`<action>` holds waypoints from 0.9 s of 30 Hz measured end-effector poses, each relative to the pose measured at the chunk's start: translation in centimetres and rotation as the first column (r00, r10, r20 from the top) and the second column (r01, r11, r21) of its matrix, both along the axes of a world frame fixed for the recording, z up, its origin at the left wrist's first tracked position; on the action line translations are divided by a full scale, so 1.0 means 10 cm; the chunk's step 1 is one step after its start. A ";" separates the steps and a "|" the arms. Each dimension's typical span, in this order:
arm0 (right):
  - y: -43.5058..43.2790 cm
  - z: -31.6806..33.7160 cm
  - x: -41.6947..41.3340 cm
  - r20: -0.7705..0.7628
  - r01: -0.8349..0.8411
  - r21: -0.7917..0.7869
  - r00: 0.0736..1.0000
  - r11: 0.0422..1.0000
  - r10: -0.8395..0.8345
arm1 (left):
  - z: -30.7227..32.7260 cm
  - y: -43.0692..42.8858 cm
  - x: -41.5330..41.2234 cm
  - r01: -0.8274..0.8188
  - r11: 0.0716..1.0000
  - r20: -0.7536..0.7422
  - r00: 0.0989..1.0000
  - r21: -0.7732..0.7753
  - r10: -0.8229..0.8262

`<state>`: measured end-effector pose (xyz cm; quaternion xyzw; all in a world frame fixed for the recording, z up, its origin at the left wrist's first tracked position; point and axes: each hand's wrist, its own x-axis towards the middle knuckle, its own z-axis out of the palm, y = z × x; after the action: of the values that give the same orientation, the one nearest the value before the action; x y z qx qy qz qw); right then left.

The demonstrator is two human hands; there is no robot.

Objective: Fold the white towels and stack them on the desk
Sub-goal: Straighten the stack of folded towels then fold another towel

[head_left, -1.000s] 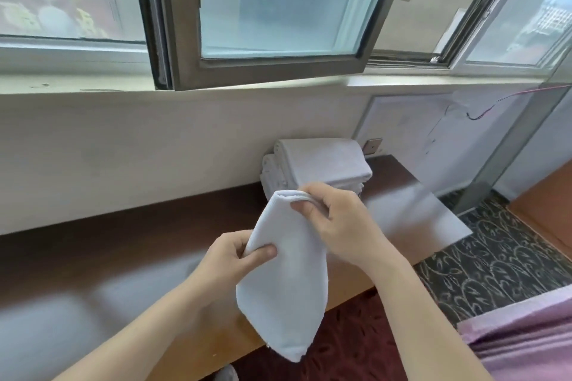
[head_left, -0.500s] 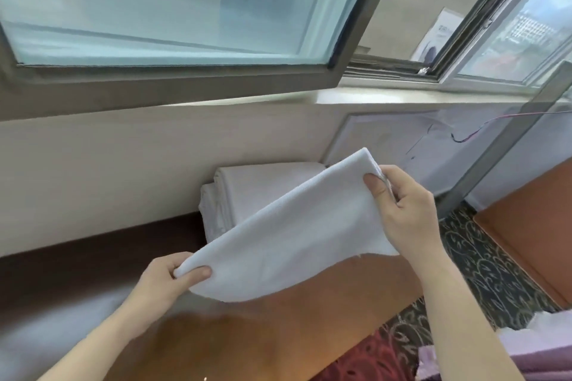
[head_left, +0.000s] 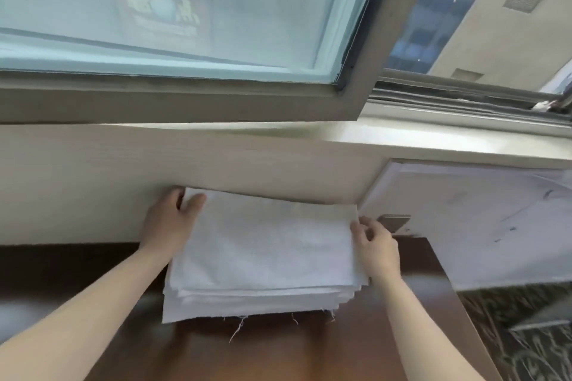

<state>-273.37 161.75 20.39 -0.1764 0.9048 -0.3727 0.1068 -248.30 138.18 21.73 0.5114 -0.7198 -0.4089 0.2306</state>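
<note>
A folded white towel (head_left: pixel 269 244) lies flat on top of the stack of folded white towels (head_left: pixel 257 298), which sits on the dark wooden desk (head_left: pixel 278 356) against the wall. My left hand (head_left: pixel 171 223) holds the towel's far left corner, thumb on top and fingers behind it. At the far right corner my right hand (head_left: pixel 376 246) pinches the edge with curled fingers. Loose threads hang from the stack's front edge.
The open window frame (head_left: pixel 365 71) juts out above the desk, over the sill (head_left: pixel 433 139). A metal wall plate (head_left: pixel 394 221) sits just right of the stack. The desk's right edge (head_left: pixel 464 318) drops to patterned carpet (head_left: pixel 532 349).
The towel was held up and spread in the air between both hands; now it lies on the stack with both hands still at its far corners. The view has moved closer.
</note>
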 end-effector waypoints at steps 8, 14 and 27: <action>-0.18 -0.26 0.28 -0.605 -0.234 0.261 0.716 0.936 0.348 | -0.32 0.79 -0.12 0.332 0.771 0.438 0.896 -0.544 -0.077; -0.38 -0.34 0.56 -0.388 -0.468 0.440 0.671 0.766 0.632 | -0.53 0.86 -0.36 0.538 0.690 0.675 0.731 -0.483 -0.098; 0.09 -0.36 0.18 -0.237 -0.288 0.498 0.862 0.818 0.447 | -0.45 0.57 0.36 0.399 0.815 0.681 0.732 -0.421 -0.007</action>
<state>-271.61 162.60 16.78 -0.3833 0.9175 -0.0905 0.0556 -244.66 143.87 17.20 0.4483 -0.8923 -0.0081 0.0518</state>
